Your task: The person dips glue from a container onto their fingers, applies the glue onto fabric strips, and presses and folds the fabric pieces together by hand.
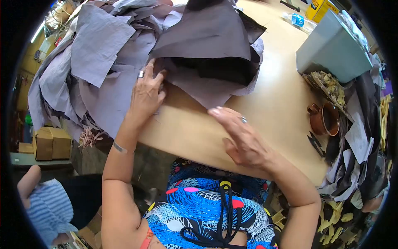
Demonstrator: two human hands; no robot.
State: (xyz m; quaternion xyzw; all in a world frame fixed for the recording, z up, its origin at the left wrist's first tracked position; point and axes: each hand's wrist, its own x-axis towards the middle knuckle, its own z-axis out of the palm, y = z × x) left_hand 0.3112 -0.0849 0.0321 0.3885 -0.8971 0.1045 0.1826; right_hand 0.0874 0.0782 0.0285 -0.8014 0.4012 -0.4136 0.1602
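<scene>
Dark grey-brown fabric (pixel 203 35) lies in layers on the wooden table (pixel 186 128), its front flap raised over a dark hollow. At the fabric's left corner rests my left hand (pixel 148 86), fingers apart, fingertips touching the cloth edge. My right hand (pixel 244 139) is over the table near the fabric's front tip, fingers stretched out and thumb apart, holding nothing. Whether its fingertips touch the cloth I cannot tell. Lighter grey-purple cloth pieces (pixel 99 45) are heaped to the left.
On the right are a grey bin (pixel 331 50), a brown mug (pixel 324 119), black scissors (pixel 316 144) and hanging cloth scraps (pixel 356 137). A plastic bottle (pixel 304 23) and yellow box (pixel 320 9) stand behind. A person in a striped top (pixel 47 211) is at lower left.
</scene>
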